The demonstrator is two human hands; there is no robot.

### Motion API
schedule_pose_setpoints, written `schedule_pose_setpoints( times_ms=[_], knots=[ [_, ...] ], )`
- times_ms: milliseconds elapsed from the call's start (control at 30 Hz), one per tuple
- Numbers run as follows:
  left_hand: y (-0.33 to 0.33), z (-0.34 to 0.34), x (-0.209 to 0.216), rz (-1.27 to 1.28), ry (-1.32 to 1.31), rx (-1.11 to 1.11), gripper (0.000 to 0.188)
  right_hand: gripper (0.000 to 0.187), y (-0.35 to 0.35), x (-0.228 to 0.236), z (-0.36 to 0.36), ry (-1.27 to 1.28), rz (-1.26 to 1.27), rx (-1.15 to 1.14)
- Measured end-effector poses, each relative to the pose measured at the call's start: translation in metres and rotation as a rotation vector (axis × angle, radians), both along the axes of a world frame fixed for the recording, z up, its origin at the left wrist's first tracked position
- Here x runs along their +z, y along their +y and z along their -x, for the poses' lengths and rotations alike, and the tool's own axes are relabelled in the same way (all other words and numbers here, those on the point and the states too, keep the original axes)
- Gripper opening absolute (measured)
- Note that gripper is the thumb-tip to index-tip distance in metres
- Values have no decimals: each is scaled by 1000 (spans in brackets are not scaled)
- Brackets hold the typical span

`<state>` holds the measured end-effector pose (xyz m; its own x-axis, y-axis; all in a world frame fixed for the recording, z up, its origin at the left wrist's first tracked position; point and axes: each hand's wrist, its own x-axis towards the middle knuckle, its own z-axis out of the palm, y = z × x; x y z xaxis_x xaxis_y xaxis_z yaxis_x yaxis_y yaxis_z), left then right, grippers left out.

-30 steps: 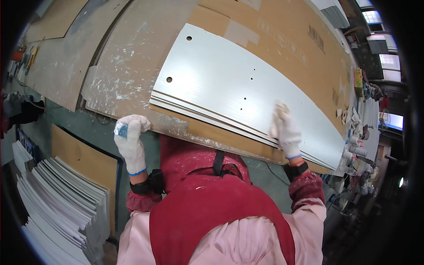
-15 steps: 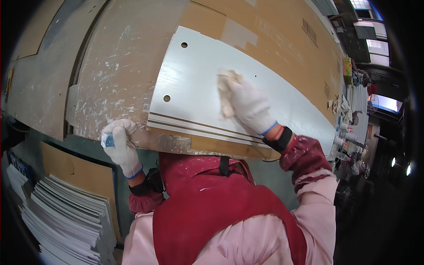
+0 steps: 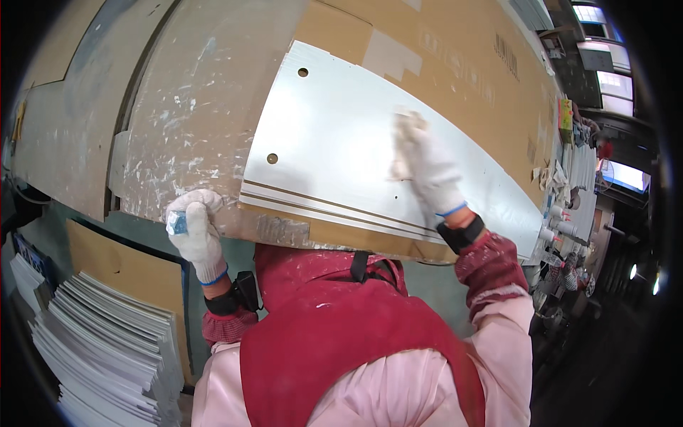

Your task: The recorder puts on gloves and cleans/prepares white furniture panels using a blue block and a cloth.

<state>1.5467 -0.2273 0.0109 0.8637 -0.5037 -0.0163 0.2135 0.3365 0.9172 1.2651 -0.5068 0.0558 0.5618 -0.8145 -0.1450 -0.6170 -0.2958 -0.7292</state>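
Note:
A white panel (image 3: 334, 135) with two round holes near its left end lies flat on the table in front of me. My right hand (image 3: 430, 160), in a white knit glove, is blurred by motion over the panel's middle. It is closed on a crumpled beige cloth (image 3: 404, 149) pressed to the white surface. My left hand (image 3: 196, 224), also gloved, rests at the table's near edge, left of the panel. Its fingers are curled round a small light-blue block (image 3: 176, 223), whose kind I cannot make out.
Brown cardboard (image 3: 462, 64) covers the table beyond the panel. More panel edges show along its near side. A paint-marked board (image 3: 192, 107) lies to the left. Below left stands a stack of white panels (image 3: 107, 334). Bottles (image 3: 562, 224) and other work items crowd the far right.
My right hand has wiped the cloth rightward along the panel. The left hand stays nearly in place, still gripping the blue block.

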Motion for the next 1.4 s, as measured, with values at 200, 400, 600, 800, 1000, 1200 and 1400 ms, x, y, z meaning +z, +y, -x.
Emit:
schedule_pose_setpoints(
  times_ms=[200, 400, 600, 800, 1000, 1200, 1400],
  knots=[
    [5, 1, 1, -138, 59, 10, 13, 18, -21, 6, 72, 664, 755, -12],
    [3, 0, 0, -92, -38, -26, 13, 32, -17, 28, -86, 605, 489, 251],
    [-2, 2, -5, -26, 24, 7, 14, 54, 26, 36, -215, 472, 471, 665],
    [8, -1, -2, -40, -12, -18, 15, 43, 30, 43, -117, 52, 554, 693],
    [5, 0, -1, -154, -11, 23, 15, 28, 2, 34, 99, 593, 391, 178],
    [0, -1, -2, -69, -112, 7, 11, 23, -5, 20, 32, 473, 480, 289],
    [-2, 2, 6, -188, -187, 19, 10, 18, -19, 37, -178, 247, 642, 631]
  ],
)
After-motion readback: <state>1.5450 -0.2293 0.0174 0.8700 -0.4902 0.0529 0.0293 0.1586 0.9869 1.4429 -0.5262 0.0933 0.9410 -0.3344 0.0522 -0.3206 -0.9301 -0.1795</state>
